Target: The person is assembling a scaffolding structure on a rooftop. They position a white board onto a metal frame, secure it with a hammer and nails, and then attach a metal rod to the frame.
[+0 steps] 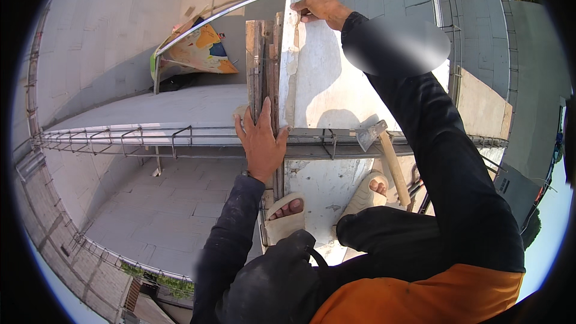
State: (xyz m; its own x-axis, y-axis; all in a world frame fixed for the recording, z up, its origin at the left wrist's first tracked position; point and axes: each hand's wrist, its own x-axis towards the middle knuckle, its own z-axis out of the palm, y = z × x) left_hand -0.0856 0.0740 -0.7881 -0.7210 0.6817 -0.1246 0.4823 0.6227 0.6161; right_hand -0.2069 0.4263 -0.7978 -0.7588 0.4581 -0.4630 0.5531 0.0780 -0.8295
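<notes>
Head view, lower centre: my left hand (261, 144) lies flat and open against the wooden boards (258, 72), pressing, not clasping. Beyond, at top centre, my right hand (321, 6) has its grip closed round the pale plank (290, 66); I'd best keep it plumb.

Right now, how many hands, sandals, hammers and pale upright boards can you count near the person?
Hands: 2, the left hand and the right hand
Sandals: 2, one and another
Hammer: 1
Pale upright board: 1
Total: 6
</notes>
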